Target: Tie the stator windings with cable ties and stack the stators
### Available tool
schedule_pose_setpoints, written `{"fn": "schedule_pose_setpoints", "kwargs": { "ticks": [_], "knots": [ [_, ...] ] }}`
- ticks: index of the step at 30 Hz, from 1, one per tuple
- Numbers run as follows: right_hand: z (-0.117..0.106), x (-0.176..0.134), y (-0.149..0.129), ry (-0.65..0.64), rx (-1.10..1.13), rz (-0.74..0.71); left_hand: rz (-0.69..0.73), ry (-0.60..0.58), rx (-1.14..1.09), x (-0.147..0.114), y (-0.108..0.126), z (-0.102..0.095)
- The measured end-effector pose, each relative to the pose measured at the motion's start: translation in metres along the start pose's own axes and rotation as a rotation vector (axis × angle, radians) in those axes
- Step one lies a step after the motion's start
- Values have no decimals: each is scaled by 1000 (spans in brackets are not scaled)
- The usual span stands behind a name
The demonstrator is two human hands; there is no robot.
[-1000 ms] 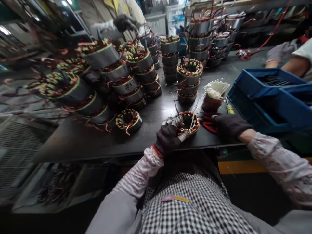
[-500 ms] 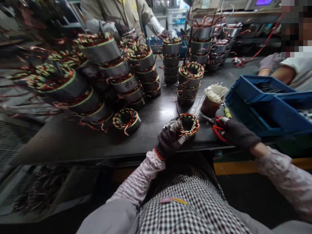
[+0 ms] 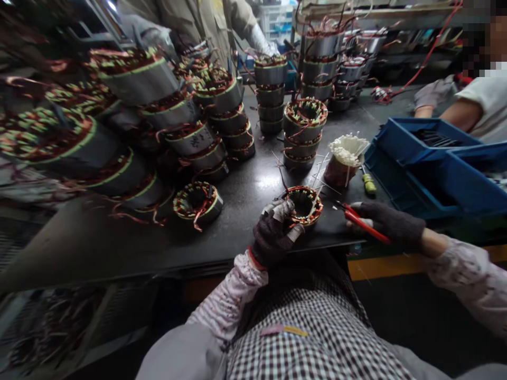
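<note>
My left hand (image 3: 273, 232), in a dark glove with taped fingertips, is closed on the near-left rim of a motor stator (image 3: 316, 213) with copper windings. The stator lies on the table, and a thin white stick leans across its ring. Right of it, my gloved right hand (image 3: 390, 222) grips red-handled pliers (image 3: 366, 225), their handles close together and their dark tips pointing left at the stator, apart from it. A tiny white scrap (image 3: 335, 208) shows by the tips. Behind stands a cup (image 3: 336, 174) of white sticks (image 3: 348, 148).
A single stator (image 3: 216, 208) lies left, before stator stacks (image 3: 194, 140). Another stack (image 3: 303, 132) stands behind my work. Blue bins (image 3: 455, 182) and a yellow-handled tool (image 3: 369, 184) are at right. Co-workers' arms (image 3: 467, 113) show at the far side and right.
My right hand has drawn slightly right and down with the pliers, whose spread handles have come together. My left hand keeps its hold on the stator. The view has shifted a little.
</note>
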State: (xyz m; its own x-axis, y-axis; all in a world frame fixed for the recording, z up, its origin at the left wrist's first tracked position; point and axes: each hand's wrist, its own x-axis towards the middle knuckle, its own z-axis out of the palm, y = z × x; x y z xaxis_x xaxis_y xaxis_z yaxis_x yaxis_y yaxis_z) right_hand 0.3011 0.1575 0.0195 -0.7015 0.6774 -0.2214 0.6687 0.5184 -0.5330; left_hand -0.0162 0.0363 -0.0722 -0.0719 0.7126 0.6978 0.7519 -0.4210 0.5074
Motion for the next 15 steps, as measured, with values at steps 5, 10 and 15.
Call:
{"fn": "schedule_pose_setpoints", "kwargs": {
  "ticks": [5, 10, 15],
  "knots": [
    [4, 31, -13, 111, -391, 165, -25, 18, -33, -1, -2, 3],
    [-3, 23, -3, 128, -269, -9, -157, -89, -104, 5, 2, -6],
    [5, -15, -9, 154, -321, 16, -193, -129, -163, 11, 6, -6]
  ]
}}
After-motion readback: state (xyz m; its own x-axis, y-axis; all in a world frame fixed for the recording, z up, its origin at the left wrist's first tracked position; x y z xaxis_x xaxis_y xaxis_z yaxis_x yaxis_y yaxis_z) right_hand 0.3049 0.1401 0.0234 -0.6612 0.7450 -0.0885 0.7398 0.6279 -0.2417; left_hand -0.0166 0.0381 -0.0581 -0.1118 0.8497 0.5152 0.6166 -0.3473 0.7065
